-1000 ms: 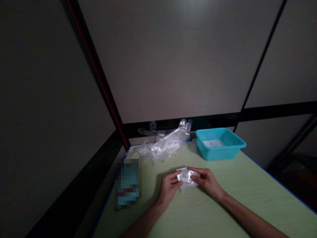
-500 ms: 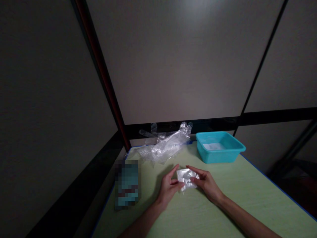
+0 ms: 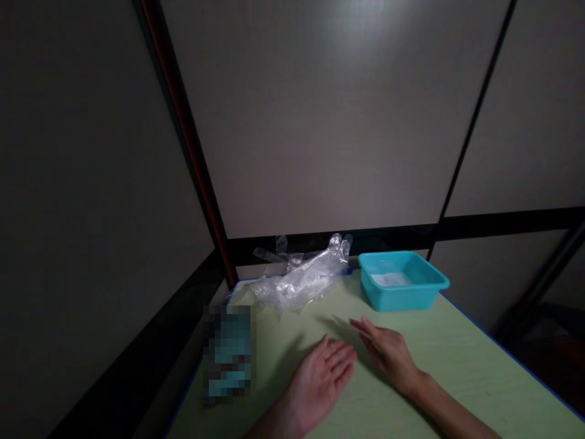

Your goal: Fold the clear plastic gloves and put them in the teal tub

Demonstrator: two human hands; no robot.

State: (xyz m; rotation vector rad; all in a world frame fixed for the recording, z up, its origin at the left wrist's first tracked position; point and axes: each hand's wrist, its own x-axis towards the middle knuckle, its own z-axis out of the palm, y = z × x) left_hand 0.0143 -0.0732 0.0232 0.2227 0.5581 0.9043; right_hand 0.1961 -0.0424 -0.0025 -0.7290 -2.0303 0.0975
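Note:
My left hand (image 3: 320, 381) is turned palm up above the table, its fingers stretched out to the right and nothing lying on the palm. Facing it, my right hand (image 3: 387, 356) has its fingers extended to the left, with the back of the hand towards me. The two hands are apart. The folded clear plastic does not show in this view; the right hand's inner side is hidden. Behind the hands, a loose heap of clear plastic gloves (image 3: 304, 286) lies at the table's far edge.
A turquoise plastic basin (image 3: 404, 299) with something white inside stands at the back right of the pale green table (image 3: 461, 360). A pixelated, blurred-out item (image 3: 228, 353) lies at the left edge. Wall panels (image 3: 320, 152) rise directly behind.
Both hands were pinching a small folded piece of clear plastic. They have since parted and stretched their fingers, the left turning palm up, and the plastic is out of sight.

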